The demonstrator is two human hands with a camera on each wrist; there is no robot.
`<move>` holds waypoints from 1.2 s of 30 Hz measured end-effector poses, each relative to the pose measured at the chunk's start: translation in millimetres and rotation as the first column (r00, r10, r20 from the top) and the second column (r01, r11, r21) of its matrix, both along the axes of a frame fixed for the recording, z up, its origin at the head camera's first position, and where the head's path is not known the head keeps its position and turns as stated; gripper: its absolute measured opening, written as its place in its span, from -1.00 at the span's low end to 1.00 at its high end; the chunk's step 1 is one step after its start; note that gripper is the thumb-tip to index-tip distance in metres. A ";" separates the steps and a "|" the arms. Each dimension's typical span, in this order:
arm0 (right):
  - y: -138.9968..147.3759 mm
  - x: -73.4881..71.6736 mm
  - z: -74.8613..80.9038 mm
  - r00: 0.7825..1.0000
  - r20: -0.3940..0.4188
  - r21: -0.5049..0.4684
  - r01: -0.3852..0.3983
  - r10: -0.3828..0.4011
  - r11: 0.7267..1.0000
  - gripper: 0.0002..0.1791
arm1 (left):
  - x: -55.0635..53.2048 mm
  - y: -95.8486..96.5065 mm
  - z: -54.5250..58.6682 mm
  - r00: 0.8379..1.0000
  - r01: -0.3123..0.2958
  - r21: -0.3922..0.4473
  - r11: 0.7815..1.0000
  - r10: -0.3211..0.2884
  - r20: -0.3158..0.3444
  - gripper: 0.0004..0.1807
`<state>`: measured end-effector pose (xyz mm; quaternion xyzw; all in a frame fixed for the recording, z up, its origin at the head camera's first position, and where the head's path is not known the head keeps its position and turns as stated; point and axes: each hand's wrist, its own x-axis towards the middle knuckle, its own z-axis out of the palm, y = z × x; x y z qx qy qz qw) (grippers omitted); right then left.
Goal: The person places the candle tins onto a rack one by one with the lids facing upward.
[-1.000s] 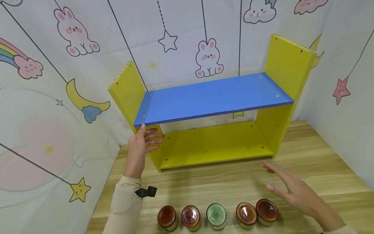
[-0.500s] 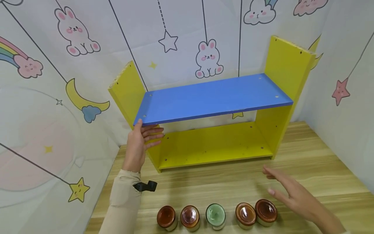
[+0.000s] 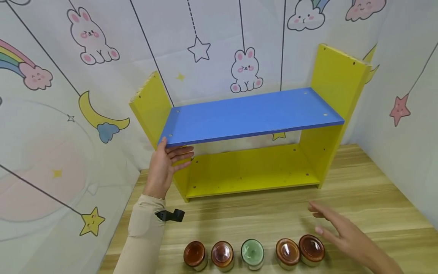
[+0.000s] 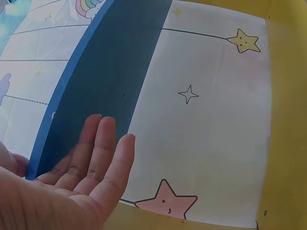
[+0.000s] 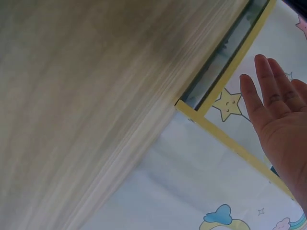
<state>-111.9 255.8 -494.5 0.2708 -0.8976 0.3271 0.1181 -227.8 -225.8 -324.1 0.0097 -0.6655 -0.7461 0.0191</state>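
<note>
A yellow shelf unit (image 3: 246, 169) with a blue shelf board (image 3: 253, 114) across its middle stands on the wooden table. My left hand (image 3: 162, 167) holds the board's front left corner. Its thumb lies on the board's top edge and its fingers reach underneath. In the left wrist view, the fingers (image 4: 108, 155) stretch out along the underside of the blue board (image 4: 103, 81). My right hand (image 3: 345, 236) hovers over the table at the right with fingers extended, touching nothing. Near it sits a brown-topped round jar (image 3: 312, 249).
Along the table's front stand several small round jars, among them a green-topped one (image 3: 252, 253) and a dark brown one (image 3: 195, 255). Patterned white cloth (image 3: 205, 45) hangs behind the unit and on both sides. The wooden table (image 3: 239, 217) spreads in front.
My left thumb has moved up from the board's front edge onto its top corner, the fingers going further beneath. My right hand has drifted slightly down, toward me.
</note>
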 end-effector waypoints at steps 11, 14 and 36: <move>1.8 5.7 -2.6 0.999 0.047 0.017 0.016 -0.017 1.000 -0.21 | 0.2 1.0 0.9 1.000 -0.006 0.038 0.999 0.006 0.008 -0.29; 3.0 6.2 -3.2 0.999 0.046 0.014 0.010 -0.010 1.000 -0.20 | -0.2 1.1 1.5 1.000 -0.008 0.054 0.999 0.008 0.008 -0.33; 11.1 10.9 -6.2 0.997 0.079 -0.002 -0.019 0.019 1.000 -0.18 | 0.1 -2.3 2.3 0.999 0.027 0.049 0.998 -0.028 0.019 -0.39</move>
